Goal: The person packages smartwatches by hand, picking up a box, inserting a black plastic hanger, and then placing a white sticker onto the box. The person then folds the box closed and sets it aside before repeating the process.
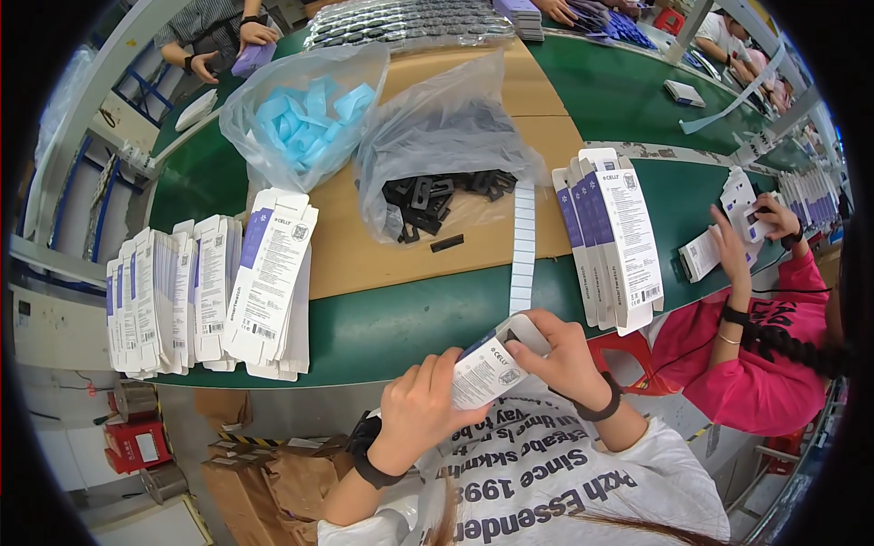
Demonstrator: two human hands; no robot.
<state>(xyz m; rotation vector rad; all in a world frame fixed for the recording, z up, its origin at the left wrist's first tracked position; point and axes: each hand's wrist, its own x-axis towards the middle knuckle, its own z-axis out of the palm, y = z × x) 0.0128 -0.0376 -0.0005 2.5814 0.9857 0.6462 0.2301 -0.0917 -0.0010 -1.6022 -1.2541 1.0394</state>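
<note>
In front of my chest I hold a small white and purple carton, tilted, with its end at the upper right open. My left hand is closed around the carton's lower left end. On the opposite end, my right hand grips the carton, its thumb at the open mouth and its fingers behind. Whatever is inside the carton is hidden. Just beyond my hands, a strip of white labels hangs over the table's near edge. A single black plastic piece lies on the cardboard sheet.
Flattened cartons stand in rows at left and right. A clear bag spills black pieces onto the cardboard; another holds blue strips. A co-worker in pink handles cartons at right; others work across the green table.
</note>
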